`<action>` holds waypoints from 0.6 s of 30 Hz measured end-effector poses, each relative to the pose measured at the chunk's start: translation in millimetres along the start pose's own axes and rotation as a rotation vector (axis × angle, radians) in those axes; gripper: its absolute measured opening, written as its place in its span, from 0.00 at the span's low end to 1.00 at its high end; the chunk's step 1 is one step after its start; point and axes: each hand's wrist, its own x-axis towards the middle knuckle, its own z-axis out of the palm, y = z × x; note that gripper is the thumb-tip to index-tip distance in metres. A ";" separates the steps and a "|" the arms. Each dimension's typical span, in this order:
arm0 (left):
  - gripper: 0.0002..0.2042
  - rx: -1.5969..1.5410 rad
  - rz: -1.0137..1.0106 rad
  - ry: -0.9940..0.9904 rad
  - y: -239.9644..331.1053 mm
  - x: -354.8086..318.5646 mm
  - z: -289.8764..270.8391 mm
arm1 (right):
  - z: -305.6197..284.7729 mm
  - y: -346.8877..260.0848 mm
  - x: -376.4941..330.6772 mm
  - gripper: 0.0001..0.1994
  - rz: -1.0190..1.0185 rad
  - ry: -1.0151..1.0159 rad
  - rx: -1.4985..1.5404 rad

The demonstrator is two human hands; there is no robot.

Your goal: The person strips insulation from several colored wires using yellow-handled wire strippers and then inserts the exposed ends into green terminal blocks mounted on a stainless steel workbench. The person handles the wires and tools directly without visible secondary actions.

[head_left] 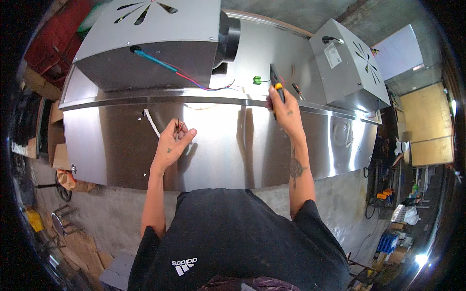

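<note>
My left hand (171, 145) hovers over the front of the shiny steel panel (218, 155), its fingers pinched on thin dark and reddish wires (179, 126). Beside those fingers a white cable (151, 122) comes out at a small dark hole in the panel. My right hand (288, 110) is wrapped round black-and-yellow pliers (274, 76), whose jaws point away from me over the steel top. Just left of the pliers lies a green connector block (257, 80) with thin wires. To their right rests a small black-and-red tool (297, 89), its kind unclear.
A large grey metal box (155, 43) with a black round outlet (230, 39) stands at the far left; teal, red and blue wires (179, 73) trail from it. Another grey box (347, 68) sits at the right. A raised ledge (223, 100) crosses the steel.
</note>
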 end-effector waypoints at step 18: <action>0.12 0.111 -0.025 0.133 10.6 -3.0 8.8 | 41.0 39.1 -48.1 0.22 0.298 -0.094 0.592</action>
